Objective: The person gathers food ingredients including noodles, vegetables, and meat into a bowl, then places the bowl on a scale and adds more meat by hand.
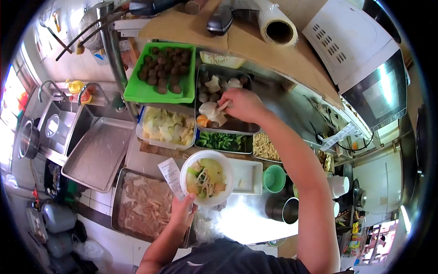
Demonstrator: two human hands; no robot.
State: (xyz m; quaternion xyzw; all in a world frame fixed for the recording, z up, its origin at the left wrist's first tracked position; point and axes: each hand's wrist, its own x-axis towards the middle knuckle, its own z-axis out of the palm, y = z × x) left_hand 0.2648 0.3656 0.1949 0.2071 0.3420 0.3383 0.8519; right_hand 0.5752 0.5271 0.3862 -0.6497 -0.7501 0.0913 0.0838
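Observation:
My left hand (184, 210) holds a white bowl (228, 176) from below, along with a printed paper slip (170, 175) that sticks out at its left. In the bowl lie pale green chunks, leafy greens (198, 169) and thin shredded strips (203, 183). My right hand (242, 105) reaches into a deep metal tray (241, 126), its fingertips pinched on a pale, flat food piece (210, 109). Around it in the tray are greyish balls (203, 98), more pale pieces (213, 84) and an orange-and-white ball (203, 121).
A green tray (137, 94) of dark balls adjoins the metal tray. Nearer are containers of cut cabbage (166, 125), chopped greens (222, 141) and shredded strips (267, 147). Sliced raw meat (143, 202) fills a tray at lower left. A green cup (273, 178) stands right, a microwave (373, 85) beyond.

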